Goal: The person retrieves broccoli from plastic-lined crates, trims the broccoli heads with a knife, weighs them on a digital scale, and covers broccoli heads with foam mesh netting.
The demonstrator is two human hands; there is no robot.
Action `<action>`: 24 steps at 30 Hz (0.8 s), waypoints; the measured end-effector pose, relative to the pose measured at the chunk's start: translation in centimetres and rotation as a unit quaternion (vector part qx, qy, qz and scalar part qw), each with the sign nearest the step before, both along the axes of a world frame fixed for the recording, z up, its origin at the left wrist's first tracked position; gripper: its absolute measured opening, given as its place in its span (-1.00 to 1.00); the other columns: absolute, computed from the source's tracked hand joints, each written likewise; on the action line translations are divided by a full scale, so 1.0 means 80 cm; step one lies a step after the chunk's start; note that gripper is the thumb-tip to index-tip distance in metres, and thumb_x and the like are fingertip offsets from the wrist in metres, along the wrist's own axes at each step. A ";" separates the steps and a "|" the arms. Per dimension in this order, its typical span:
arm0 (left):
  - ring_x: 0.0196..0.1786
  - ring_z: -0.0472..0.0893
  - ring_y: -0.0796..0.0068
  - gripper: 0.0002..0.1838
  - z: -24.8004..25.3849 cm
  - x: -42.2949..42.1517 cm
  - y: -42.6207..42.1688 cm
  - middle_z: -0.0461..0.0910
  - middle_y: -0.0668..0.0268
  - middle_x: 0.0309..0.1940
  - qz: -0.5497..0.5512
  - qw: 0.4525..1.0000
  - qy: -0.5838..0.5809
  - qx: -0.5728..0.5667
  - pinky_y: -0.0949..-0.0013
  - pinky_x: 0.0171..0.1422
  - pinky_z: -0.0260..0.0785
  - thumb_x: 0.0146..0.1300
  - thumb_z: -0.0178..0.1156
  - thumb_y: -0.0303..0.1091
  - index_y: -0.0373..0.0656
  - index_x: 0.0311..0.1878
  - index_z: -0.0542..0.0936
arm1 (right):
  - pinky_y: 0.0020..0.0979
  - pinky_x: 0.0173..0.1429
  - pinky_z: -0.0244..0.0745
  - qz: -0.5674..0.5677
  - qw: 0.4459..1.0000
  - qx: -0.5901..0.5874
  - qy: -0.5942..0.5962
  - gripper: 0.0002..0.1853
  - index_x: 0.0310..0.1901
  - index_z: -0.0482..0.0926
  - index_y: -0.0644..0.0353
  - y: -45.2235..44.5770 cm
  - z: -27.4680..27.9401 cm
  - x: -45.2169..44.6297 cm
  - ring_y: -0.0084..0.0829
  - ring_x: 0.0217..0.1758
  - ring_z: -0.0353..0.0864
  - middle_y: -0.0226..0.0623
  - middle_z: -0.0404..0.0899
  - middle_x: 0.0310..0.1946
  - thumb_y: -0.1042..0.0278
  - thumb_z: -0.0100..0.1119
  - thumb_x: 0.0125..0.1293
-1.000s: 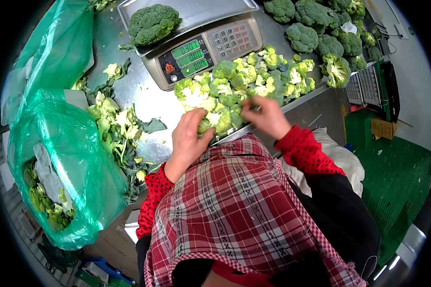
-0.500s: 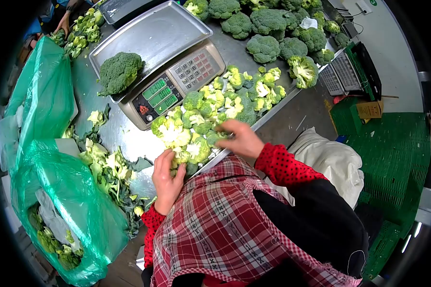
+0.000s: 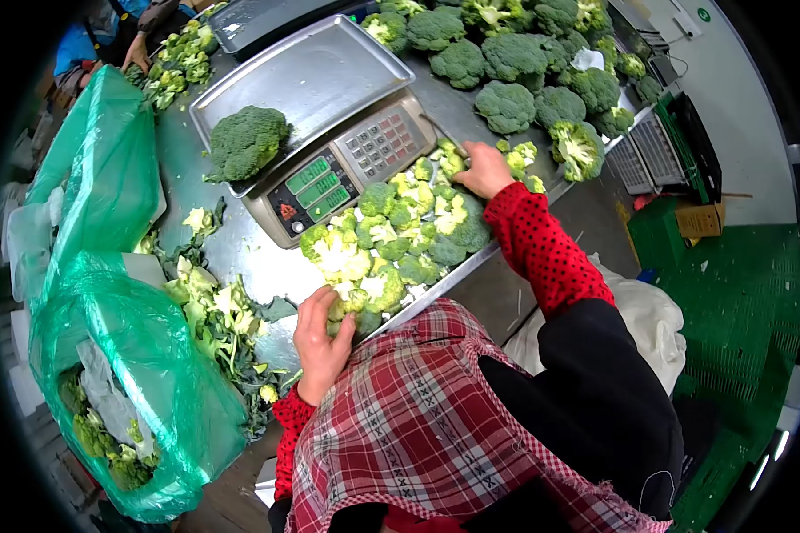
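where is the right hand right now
In the head view, the right hand is upper right of centre, by cut florets, between the scale and a whole broccoli head.

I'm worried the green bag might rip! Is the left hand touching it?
Apart. The head view shows leafy scraps and bare metal table between the left hand and the green bag.

Florets (image 3: 402,215) in front of scale (image 3: 329,123)

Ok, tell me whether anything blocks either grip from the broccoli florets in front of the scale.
Nothing visible does. The left grip is against the broccoli florets at their left end, and the right grip is at those farther right. The scale stands just behind them, not between them and either grip.
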State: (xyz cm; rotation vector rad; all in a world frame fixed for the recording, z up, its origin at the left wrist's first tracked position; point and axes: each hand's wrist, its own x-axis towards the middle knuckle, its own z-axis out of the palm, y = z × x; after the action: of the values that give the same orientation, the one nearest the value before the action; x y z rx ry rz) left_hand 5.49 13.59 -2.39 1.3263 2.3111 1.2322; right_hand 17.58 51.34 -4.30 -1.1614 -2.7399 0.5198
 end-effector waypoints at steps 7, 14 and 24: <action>-0.03 0.61 0.12 -0.65 0.001 -0.007 -0.014 0.59 0.03 -0.01 0.096 0.993 -0.072 0.014 0.23 0.07 0.47 0.14 0.33 -0.46 -0.31 0.00 0.57 | -0.44 -0.54 0.38 -0.169 0.884 -0.348 0.263 -0.72 -0.22 0.57 0.35 -0.032 0.079 0.007 -0.57 -0.62 0.45 -0.36 0.52 -0.49 0.37 0.41 0.13; 0.03 0.61 0.08 -0.66 0.013 -0.012 0.007 0.59 0.02 -0.02 0.060 0.994 -0.096 0.007 0.21 0.12 0.46 0.16 0.32 -0.46 -0.29 0.02 0.57 | -0.54 -0.65 0.25 -0.267 0.678 -0.580 0.364 -0.70 -0.24 0.43 0.22 -0.044 0.059 0.024 -0.65 -0.70 0.29 -0.33 0.49 -0.47 0.30 0.38 0.19; -0.05 0.62 0.13 -0.65 0.005 -0.008 0.000 0.60 0.04 -0.04 0.055 0.993 -0.107 -0.007 0.24 0.02 0.48 0.14 0.32 -0.47 -0.29 0.01 0.57 | -0.44 -0.60 0.34 -0.189 0.906 -0.308 0.219 -0.66 -0.12 0.59 0.40 -0.038 0.054 0.025 -0.55 -0.64 0.47 -0.31 0.54 -0.54 0.32 0.36 0.17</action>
State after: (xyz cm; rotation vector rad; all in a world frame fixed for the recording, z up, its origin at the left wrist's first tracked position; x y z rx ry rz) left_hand 4.88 13.58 -1.99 1.0183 2.2602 1.3178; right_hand 19.56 48.33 0.02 -1.4239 -1.9403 1.4439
